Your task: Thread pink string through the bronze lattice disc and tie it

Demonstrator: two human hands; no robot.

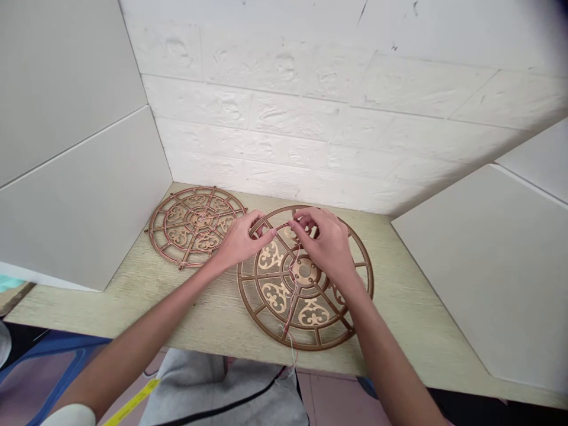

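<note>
A round brown openwork grille (306, 310) with gold scroll inlays lies flat on the wooden table (213, 313) in front of me. My left hand (242, 239) and my right hand (326, 242) rest on its far part, fingertips pinched close together over a spoke near the rim. A thin pinkish wire (290, 307) runs along a spoke from the hub toward me and hangs off the table edge. What the fingertips pinch is too small to make out. A second, similar grille (195, 225) lies to the left, apart from both hands.
White brick-textured wall (337, 118) stands behind the table. Plain grey panels (75, 195) close in the left side and the right side (497, 266). Below the table edge I see grey trousers (222, 384), a black cable and a blue surface at lower left.
</note>
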